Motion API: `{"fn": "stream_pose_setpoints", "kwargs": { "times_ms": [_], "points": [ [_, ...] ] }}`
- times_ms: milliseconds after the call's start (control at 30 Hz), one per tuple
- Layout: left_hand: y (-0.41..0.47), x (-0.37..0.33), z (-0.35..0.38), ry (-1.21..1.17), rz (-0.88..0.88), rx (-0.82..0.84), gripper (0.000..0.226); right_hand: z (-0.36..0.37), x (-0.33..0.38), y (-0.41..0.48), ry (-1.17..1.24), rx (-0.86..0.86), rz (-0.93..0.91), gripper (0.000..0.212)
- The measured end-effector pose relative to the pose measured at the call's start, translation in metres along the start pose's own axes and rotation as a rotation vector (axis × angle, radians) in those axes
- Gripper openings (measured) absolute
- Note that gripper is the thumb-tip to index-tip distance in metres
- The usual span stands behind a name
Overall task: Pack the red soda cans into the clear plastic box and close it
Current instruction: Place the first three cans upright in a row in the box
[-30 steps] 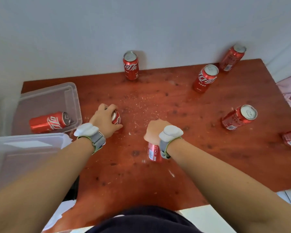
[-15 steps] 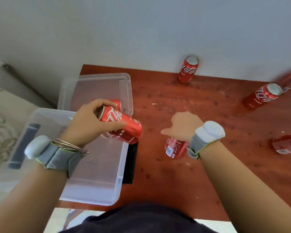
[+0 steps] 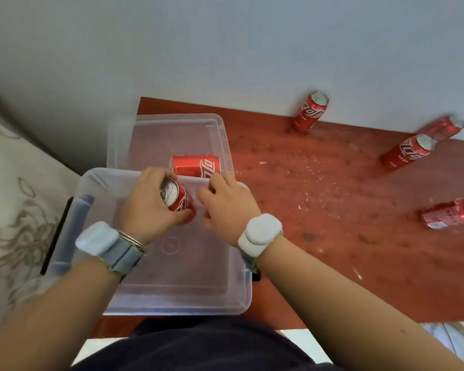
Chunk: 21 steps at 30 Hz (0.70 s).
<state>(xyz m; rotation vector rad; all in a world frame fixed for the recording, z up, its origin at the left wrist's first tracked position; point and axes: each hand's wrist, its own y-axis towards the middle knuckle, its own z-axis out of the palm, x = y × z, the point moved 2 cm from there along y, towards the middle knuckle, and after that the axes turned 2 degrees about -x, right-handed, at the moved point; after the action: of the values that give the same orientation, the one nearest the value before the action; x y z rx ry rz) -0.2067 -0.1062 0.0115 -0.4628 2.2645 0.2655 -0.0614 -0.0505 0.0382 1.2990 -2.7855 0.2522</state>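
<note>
Two clear plastic pieces sit at the table's left end. The near clear tub (image 3: 172, 298) has a grey handle on its left side. Behind it lies a shallower clear tray (image 3: 177, 129) with one red can (image 3: 196, 164) on its side in it; which piece is the lid I cannot tell. My left hand (image 3: 145, 210) grips a tilted red can (image 3: 181, 203) over the near tub. My right hand (image 3: 225, 207) hovers beside it with curled fingers, and no can shows in it. Several more red cans stand on the table, such as one by the wall (image 3: 310, 112).
Other cans stand at the right: (image 3: 407, 152), (image 3: 445, 127), (image 3: 450, 215). The red wooden table (image 3: 332, 236) is scattered with pale crumbs and backs onto a grey wall. A patterned cloth (image 3: 16, 223) lies to the left, and a dark object (image 3: 56, 236) is under the tub's left edge.
My left hand carried its can left from the table and now holds it over the near tub. My right hand came across beside it; the can it held is no longer visible.
</note>
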Motion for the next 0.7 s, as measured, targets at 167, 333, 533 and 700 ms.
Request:
{"fn": "stream_pose_setpoints", "kwargs": {
  "times_ms": [167,333,533,700],
  "points": [
    [-0.01,0.02,0.012,0.167,0.031,-0.001,0.059,0.029,0.001,-0.001,-0.115,0.12,-0.019,0.027],
    [-0.012,0.032,0.011,0.15,0.007,0.085,0.062,0.031,-0.007,0.002,-0.114,0.147,-0.025,0.033],
    [-0.015,0.025,0.019,0.052,0.038,0.066,0.063,0.014,-0.02,-0.015,0.001,-0.118,0.056,0.053],
    [-0.011,0.009,0.037,0.175,0.211,0.222,0.068,0.028,-0.037,-0.023,0.268,-0.167,0.34,0.087]
  ]
}}
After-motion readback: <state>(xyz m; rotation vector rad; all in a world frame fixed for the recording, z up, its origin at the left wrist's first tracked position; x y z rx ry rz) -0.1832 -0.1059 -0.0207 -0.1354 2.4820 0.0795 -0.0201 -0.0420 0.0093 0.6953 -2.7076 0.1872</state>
